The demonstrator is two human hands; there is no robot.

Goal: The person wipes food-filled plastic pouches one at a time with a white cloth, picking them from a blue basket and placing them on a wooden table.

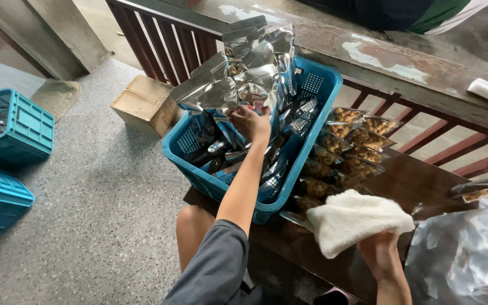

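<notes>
My left hand [251,122] reaches into a blue plastic basket [318,96] and grips the lower edge of a bunch of shiny silver pouches [243,83] that stand up out of it. More silver and clear pouches lie in the basket beneath. My right hand [380,254] holds a white folded cloth [352,219] over the dark wooden bench [413,181]. A row of clear snack packets [350,148] with brown pieces lies on the bench beside the basket.
Two other blue baskets [12,127] stand on the speckled floor at the left. A cardboard box [145,104] sits by the brown wooden railing [165,39]. A crumpled clear plastic bag [470,254] lies at the right.
</notes>
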